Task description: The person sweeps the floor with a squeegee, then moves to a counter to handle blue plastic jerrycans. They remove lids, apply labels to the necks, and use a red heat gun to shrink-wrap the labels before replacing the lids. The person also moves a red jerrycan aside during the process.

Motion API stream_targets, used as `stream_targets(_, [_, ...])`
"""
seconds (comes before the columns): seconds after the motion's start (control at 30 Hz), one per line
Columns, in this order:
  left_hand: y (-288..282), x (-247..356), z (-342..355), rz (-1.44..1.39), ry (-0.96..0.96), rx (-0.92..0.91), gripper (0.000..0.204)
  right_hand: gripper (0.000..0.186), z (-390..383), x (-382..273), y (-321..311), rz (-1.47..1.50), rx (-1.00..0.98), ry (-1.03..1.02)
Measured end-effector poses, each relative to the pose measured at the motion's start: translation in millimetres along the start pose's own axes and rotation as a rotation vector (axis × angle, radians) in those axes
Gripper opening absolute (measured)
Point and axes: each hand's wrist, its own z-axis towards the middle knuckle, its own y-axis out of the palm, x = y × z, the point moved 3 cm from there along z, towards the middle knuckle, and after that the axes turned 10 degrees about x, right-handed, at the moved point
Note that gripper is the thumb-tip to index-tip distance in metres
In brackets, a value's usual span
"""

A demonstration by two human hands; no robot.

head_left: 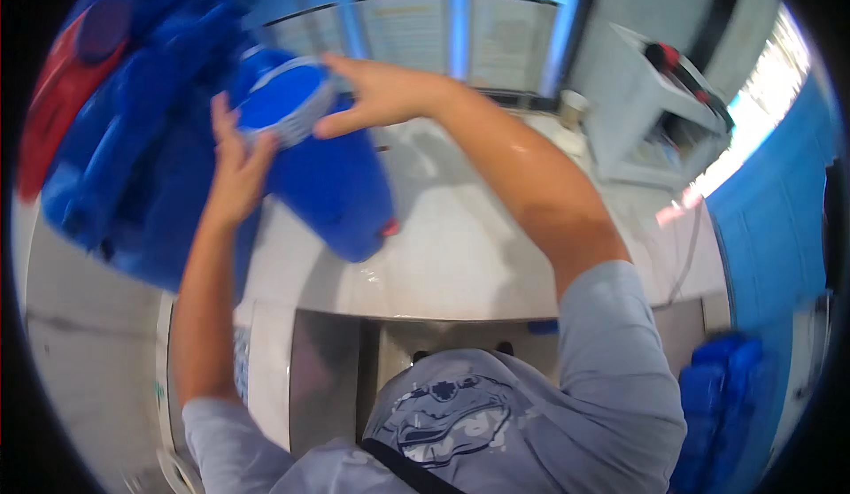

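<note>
Left hand (235,162) and right hand (385,96), part-curled, clasp the pale-rimmed round blue lid (288,97) of a tapered blue plastic container (341,189), probably stiff and slick, best held across its rim.

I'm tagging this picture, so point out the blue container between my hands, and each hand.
Blue container (338,195), head view: its side wall.
Left hand (234,170), head view: its middle.
Right hand (386,96), head view: its middle.

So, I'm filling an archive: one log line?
left hand: left side, round white rim; right hand: right side; tall blue plastic container: beneath rim
</note>
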Motion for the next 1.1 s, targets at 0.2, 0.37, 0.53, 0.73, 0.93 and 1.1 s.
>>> stream_targets(0.2, [-47.9, 27.2, 38.5, 0.173, 0.012, -0.086, 0.077, 0.051, -92.5, -15.8, -146.6, -0.432, 0.107, 0.094])
stream_targets(0.37, [-1.9, 95.9, 92.5, 0.409, 0.027, -0.528, 0.090, 0.040, -192.4, 111.5, -360.0, -1.051, 0.266, 0.615])
stream_targets(0.53, [27.4, 93.9, 112.3, 0.733, -0.203, -0.735, 0.100, 0.064, -272.7, 271.4, -472.6, -1.259, 0.055, 0.926])
stream_targets(0.73, [44.8, 107.6, 106.2, 0.846, -0.410, -0.724, 0.102, 0.075, -288.1, 333.8, -494.0, -0.930, 0.053, 1.042])
stream_targets(0.93, [48.2, 104.9, 107.1, 0.916, -0.335, -0.656, 0.127, 0.064, -308.1, 347.1, -504.1, -0.913, 0.255, 0.926])
stream_targets(1.1, [11.5, 92.3, 106.6, 0.804, -0.271, -0.601, 0.133, 0.067, -328.1, 271.6, -500.6, -0.639, 0.553, 0.988])
